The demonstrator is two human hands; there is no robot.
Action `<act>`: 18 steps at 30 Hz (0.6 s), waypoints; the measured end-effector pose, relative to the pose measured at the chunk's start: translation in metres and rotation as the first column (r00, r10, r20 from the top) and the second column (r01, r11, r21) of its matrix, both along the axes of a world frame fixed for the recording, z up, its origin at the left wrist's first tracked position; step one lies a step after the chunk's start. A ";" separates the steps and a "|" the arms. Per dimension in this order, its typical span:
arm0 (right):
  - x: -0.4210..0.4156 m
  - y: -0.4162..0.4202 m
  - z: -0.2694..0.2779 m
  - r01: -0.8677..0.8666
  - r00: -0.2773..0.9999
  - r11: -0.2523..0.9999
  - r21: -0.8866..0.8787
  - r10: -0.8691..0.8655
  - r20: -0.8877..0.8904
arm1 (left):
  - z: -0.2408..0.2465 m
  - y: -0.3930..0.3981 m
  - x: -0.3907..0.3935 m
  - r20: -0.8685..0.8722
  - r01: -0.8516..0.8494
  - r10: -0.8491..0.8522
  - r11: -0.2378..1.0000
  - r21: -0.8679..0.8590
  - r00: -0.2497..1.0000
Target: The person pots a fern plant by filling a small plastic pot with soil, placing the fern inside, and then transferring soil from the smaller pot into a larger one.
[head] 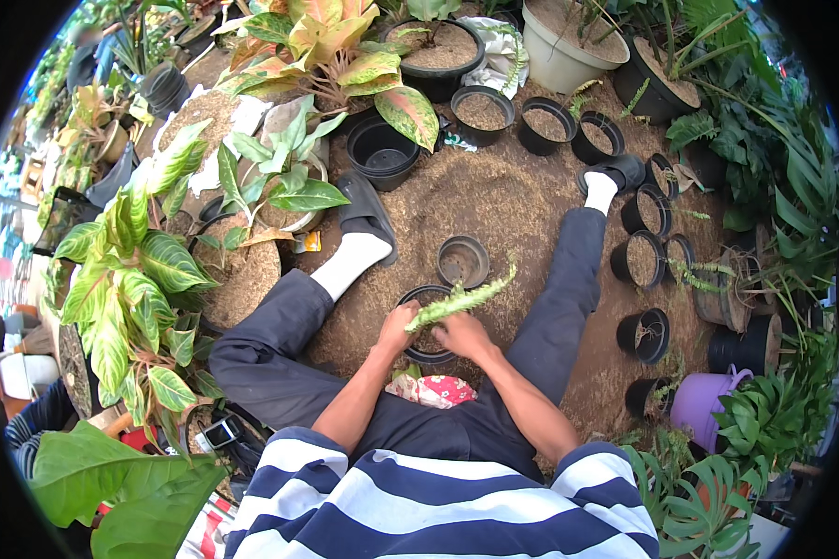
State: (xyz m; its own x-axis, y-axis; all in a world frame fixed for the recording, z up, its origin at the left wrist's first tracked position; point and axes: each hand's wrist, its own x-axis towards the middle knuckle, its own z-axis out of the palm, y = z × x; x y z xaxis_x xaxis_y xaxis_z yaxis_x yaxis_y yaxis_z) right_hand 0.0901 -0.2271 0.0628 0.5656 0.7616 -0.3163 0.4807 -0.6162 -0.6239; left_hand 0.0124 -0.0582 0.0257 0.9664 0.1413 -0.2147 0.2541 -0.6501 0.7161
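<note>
Between my thighs a black plastic pot (426, 289) stands on the ground, with soil inside. My left hand (398, 327) is at its left rim, and my right hand (461, 334) is over its right side, fingers bent inward. A light green fern frond (461, 300) rises between the hands and leans to the right. Its base is hidden, and whether either hand grips it is not plain. Just beyond the pot stands a smaller grey-brown pot (463, 261) with a little soil in the bottom. Behind my wrists lies a red and white flowered cloth (433, 391).
Several black pots of soil (642, 260) curve along the right and far side. Stacked empty black pots (383, 152) stand beyond my left foot. Large leafy potted plants (122, 286) crowd the left. A purple bucket (703, 409) is at the lower right, near a monstera (713, 496).
</note>
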 end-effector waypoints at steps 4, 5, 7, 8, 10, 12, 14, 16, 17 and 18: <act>0.043 -0.017 -0.021 0.498 0.864 0.784 0.371 -0.487 -0.131 | 0.010 0.001 0.001 0.089 0.091 -0.101 0.989 0.113 0.991; 0.052 -0.015 -0.021 0.640 0.756 0.688 0.342 -0.644 -0.121 | 0.007 0.001 0.000 0.078 0.086 -0.095 0.990 0.110 0.992; 0.074 -0.020 -0.035 0.765 0.615 0.565 0.310 -0.783 -0.093 | 0.011 0.001 0.002 0.061 0.090 -0.097 0.990 0.109 0.993; 0.083 -0.026 -0.050 0.816 0.568 0.542 0.202 -0.817 -0.099 | 0.017 0.000 0.003 -0.005 0.103 -0.103 0.992 0.068 0.995; 0.094 -0.030 -0.078 0.883 0.452 0.469 0.015 -0.841 -0.297 | 0.018 0.000 0.003 -0.001 0.101 -0.101 0.994 -0.039 0.995; 0.099 -0.030 -0.096 0.849 0.342 0.518 -0.105 -0.689 -0.639 | 0.000 0.006 -0.005 0.113 0.150 -0.136 0.980 -0.129 0.984; 0.087 -0.013 -0.071 0.885 0.216 0.449 -0.127 -0.636 -0.741 | 0.001 0.010 -0.012 0.104 0.130 -0.109 0.966 -0.223 0.989; 0.082 -0.011 -0.076 0.906 0.169 0.401 -0.138 -0.639 -0.750 | 0.005 0.009 -0.012 0.053 0.126 -0.116 0.950 -0.285 0.992; 0.080 -0.011 -0.078 0.913 0.165 0.388 -0.128 -0.636 -0.754 | 0.007 0.010 -0.011 0.036 0.115 -0.109 0.948 -0.297 0.993; 0.078 -0.011 -0.079 0.919 0.160 0.375 -0.120 -0.634 -0.756 | 0.009 0.010 -0.011 0.019 0.101 -0.100 0.945 -0.311 0.995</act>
